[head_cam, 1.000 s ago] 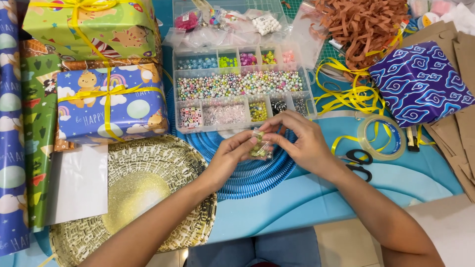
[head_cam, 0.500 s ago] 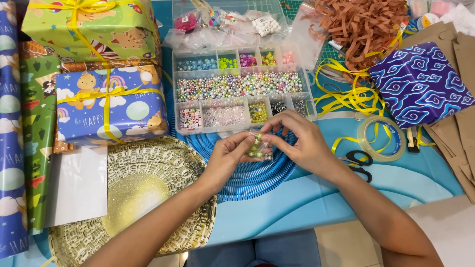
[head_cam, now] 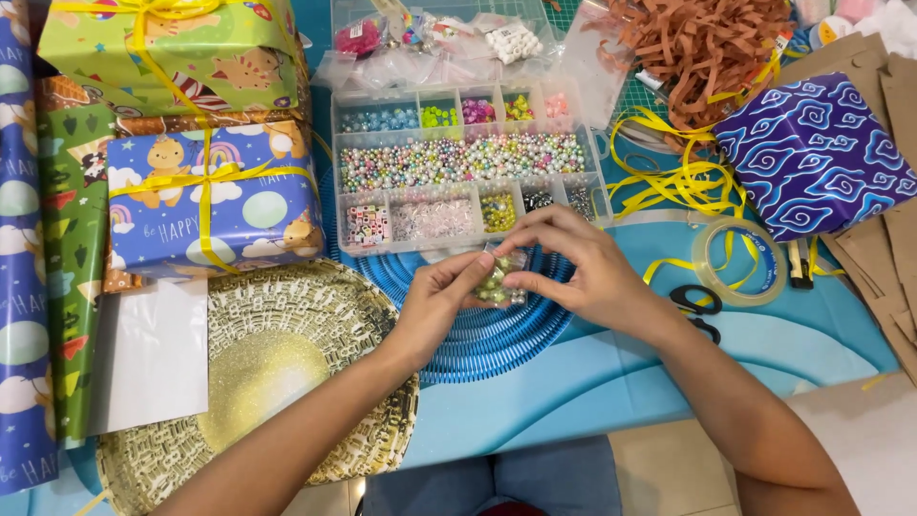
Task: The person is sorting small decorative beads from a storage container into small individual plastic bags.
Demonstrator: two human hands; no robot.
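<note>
**A:** What do the hands have hold of?

**B:** Both meet over a small clear bag of beads [head_cam: 499, 284]. The left hand [head_cam: 435, 311] pinches its lower left corner, grip closed on it between thumb and fingertips. The right hand [head_cam: 583, 272] arches over the top, fingers curled, grip also closed on the bag.

**A:** And where is the bag?

**B:** Held just above a blue ribbed mat [head_cam: 478, 330], right in front of the bead box [head_cam: 468, 172], near its front edge. Whether it touches the mat cannot be told.

**A:** What is in that box?

**B:** A clear tray of compartments: small ones along the back with blue, green, pink and yellow beads, one long middle row of pastel pearls, and a front row with letter cubes and pale pink beads. Clear packets [head_cam: 430, 43] lie behind it.

**A:** The left side of the tabletop [head_cam: 592, 382]?

**B:** A blue gift box [head_cam: 210, 201] tied with yellow ribbon, a green one [head_cam: 172, 53] stacked behind it, rolls of wrapping paper at the edge, and a gold woven tray [head_cam: 267, 373] under the left forearm, a white sheet [head_cam: 153, 354] overlapping its rim.

**A:** And the right?

**B:** A tape roll [head_cam: 740, 263], black scissors [head_cam: 697, 311] near the right wrist, loose yellow ribbon [head_cam: 678, 177], brown paper shreds [head_cam: 707, 48], a dark blue patterned parcel [head_cam: 817, 153] and brown paper bags.
</note>
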